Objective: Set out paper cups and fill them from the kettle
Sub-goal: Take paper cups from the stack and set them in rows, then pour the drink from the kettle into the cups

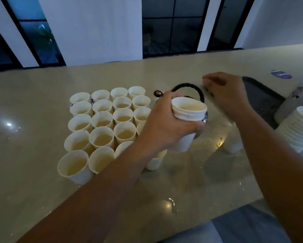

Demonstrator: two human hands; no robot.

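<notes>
On the glossy beige stone surface [33, 172] I see a block of white paper cups filled with pale liquid [101, 120]; my left forearm hides its near right corner. My left hand [166, 127] grips a short stack of nested white paper cups [188, 113], held above the surface. Behind it only the kettle's black arched handle [189, 86] shows. My right hand [226, 95] hovers with fingers curled; I cannot tell whether it pinches anything. A tall stack of white cups [297, 127] is cut off at the right edge.
</notes>
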